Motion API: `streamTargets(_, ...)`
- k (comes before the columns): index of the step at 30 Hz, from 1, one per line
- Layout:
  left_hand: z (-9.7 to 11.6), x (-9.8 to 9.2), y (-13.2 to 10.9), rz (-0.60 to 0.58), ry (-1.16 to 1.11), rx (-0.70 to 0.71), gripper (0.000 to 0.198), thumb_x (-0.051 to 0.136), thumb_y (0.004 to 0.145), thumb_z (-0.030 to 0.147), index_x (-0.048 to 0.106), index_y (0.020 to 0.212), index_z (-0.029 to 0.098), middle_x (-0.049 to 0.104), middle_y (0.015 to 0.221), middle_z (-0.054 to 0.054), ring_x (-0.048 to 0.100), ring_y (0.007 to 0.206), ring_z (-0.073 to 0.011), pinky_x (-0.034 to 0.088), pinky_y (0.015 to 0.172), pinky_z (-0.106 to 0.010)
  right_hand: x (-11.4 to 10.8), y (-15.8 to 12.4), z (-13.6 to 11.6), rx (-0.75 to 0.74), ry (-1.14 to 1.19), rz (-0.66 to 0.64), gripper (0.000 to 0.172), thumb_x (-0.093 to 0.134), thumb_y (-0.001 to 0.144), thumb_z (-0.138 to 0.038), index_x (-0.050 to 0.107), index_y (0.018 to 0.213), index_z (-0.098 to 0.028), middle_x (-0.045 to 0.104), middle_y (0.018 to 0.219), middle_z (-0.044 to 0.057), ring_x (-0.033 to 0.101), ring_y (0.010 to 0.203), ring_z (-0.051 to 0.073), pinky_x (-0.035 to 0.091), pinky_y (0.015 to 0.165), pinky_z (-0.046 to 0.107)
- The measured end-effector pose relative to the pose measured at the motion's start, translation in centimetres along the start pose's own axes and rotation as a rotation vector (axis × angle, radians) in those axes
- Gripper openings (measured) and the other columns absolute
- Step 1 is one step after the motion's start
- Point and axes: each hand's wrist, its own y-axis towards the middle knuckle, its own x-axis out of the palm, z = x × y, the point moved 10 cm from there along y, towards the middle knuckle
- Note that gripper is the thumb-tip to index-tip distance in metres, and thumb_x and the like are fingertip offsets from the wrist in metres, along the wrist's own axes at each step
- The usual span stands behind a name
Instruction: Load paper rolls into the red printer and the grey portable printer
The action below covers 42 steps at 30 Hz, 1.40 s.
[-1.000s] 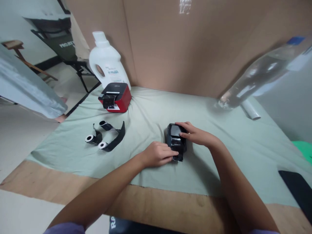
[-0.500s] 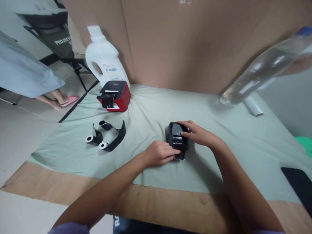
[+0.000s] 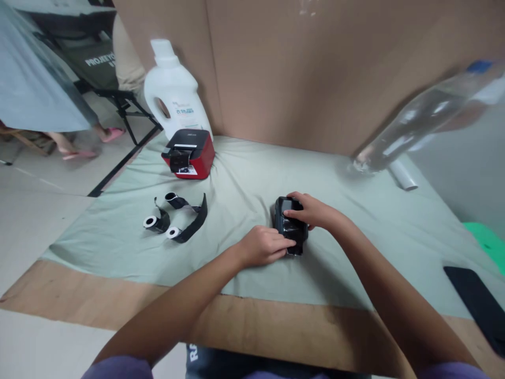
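Observation:
A small black portable printer stands on the green cloth in front of me, with a glossy black strip hanging over its front toward me. My right hand grips the printer's upper right part, thumb across its top and fingers round the far edge. From the left, my left hand reaches in with curled fingers; its index finger lies on the black strip near the lower end. Whether its thumb pinches the strip from below is hidden. Both hands touch the printer or its strip.
Left on the cloth lie black paper rolls. Behind them stand a red and black printer and a white jug. A clear bottle leans at right, near a white tube and a phone. A person stands far left.
My right thumb has slid left and up over the printer's top. My left hand stays on the strip. The view has shifted slightly, and the person at the far left has moved their feet.

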Motion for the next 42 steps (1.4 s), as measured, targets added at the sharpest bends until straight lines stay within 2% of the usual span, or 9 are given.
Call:
streamTargets(6, 0.8, 0.1, -0.3, -0.015, 0.007, 0.044, 0.028, 0.052, 0.098, 0.022, 0.072, 0.117, 0.019, 0.078, 0.086, -0.003, 0.07, 0.074, -0.0177, 0.051, 0.064, -0.031, 1.3, -2.0, -3.5, 0.049, -0.292, 0.235, 0.083, 0.066, 0.083, -0.055, 0.038, 0.153, -0.021, 0.041, 0.143, 0.024, 0.064, 0.108, 0.041, 0.054, 0.086, 0.05)
streamTargets(11, 2.5, 1.3, -0.1, -0.186, -0.038, 0.095, 0.032, 0.052, 0.099, 0.028, 0.068, 0.125, 0.02, 0.076, 0.089, -0.005, 0.068, 0.077, -0.0185, 0.049, 0.067, -0.033, 0.1, -3.3, -3.6, -0.01, -0.319, 0.423, 0.077, 0.067, 0.077, -0.047, 0.043, 0.147, -0.023, 0.039, 0.145, 0.02, 0.063, 0.108, 0.043, 0.054, 0.081, 0.049)
streamTargets(16, 2.1, 3.0, 0.0, -0.353, -0.009, 0.0, 0.036, 0.054, 0.099, 0.035, 0.063, 0.132, 0.023, 0.069, 0.125, -0.01, 0.062, 0.117, -0.0245, 0.046, 0.098, -0.039, -7.7, -3.7, 7.5, 0.023, -0.155, 0.615, 0.073, 0.071, 0.076, -0.052, 0.052, 0.14, -0.021, 0.043, 0.138, 0.018, 0.067, 0.1, 0.03, 0.053, 0.09, 0.043)
streamTargets(22, 0.0, 4.9, -0.9, -0.485, 0.054, -0.173, 0.063, 0.041, 0.103, 0.057, 0.039, 0.156, 0.023, 0.026, 0.169, -0.012, 0.021, 0.157, -0.0295, 0.017, 0.126, -0.052, -15.4, -4.0, 23.1, 0.258, -0.181, 0.795, 0.073, 0.071, 0.082, -0.05, 0.056, 0.146, -0.019, 0.053, 0.135, 0.022, 0.057, 0.121, 0.035, 0.044, 0.102, 0.045)
streamTargets(32, 1.1, 4.8, -1.0, -0.487, -0.046, -0.139, 0.072, 0.047, 0.099, 0.059, 0.034, 0.159, 0.02, 0.028, 0.168, -0.011, 0.021, 0.157, -0.0316, 0.017, 0.126, -0.06, -17.5, -4.2, 28.6, 0.348, -0.198, 0.742, 0.08, 0.059, 0.088, -0.063, 0.045, 0.155, -0.022, 0.037, 0.153, 0.029, 0.054, 0.124, 0.05, 0.046, 0.088, 0.058)
streamTargets(35, 2.3, 1.9, -1.6, -0.435, -0.135, -0.056, 0.058, 0.056, 0.098, 0.05, 0.051, 0.147, 0.02, 0.048, 0.157, -0.012, 0.042, 0.148, -0.0283, 0.029, 0.123, -0.051, -17.4, -5.0, 26.7, 0.407, -0.337, 0.812, 0.088, 0.061, 0.083, -0.068, 0.044, 0.156, -0.023, 0.036, 0.154, 0.031, 0.047, 0.127, 0.058, 0.041, 0.087, 0.067)
streamTargets(38, 0.9, -5.5, -3.0, -0.287, -0.114, -0.033, 0.03, 0.054, 0.099, 0.027, 0.065, 0.127, 0.027, 0.069, 0.134, -0.004, 0.059, 0.13, -0.0223, 0.036, 0.118, -0.043, -15.9, -3.8, 19.7, 0.236, -0.562, 0.899, 0.084, 0.06, 0.086, -0.064, 0.043, 0.156, -0.021, 0.039, 0.155, 0.029, 0.039, 0.134, 0.057, 0.033, 0.098, 0.072)
streamTargets(40, -3.9, -12.9, -4.3, -0.064, -0.013, -0.187, 0.027, 0.057, 0.097, 0.024, 0.068, 0.121, 0.029, 0.072, 0.128, -0.001, 0.062, 0.123, -0.0236, 0.036, 0.117, -0.044, -12.8, -0.7, 12.9, 0.011, -0.572, 0.814, 0.071, 0.054, 0.093, -0.054, 0.047, 0.152, -0.015, 0.045, 0.151, 0.029, 0.043, 0.135, 0.05, 0.031, 0.106, 0.068)
streamTargets(42, -12.0, -21.7, -7.3, 0.333, 0.049, -0.585, 0.019, 0.059, 0.097, 0.026, 0.069, 0.113, 0.028, 0.071, 0.124, 0.0, 0.059, 0.124, -0.0254, 0.035, 0.118, -0.046, -8.9, 2.7, 4.7, -0.244, -0.446, 0.708, 0.067, 0.056, 0.091, -0.049, 0.049, 0.149, -0.015, 0.051, 0.148, 0.023, 0.045, 0.138, 0.042, 0.031, 0.112, 0.062)
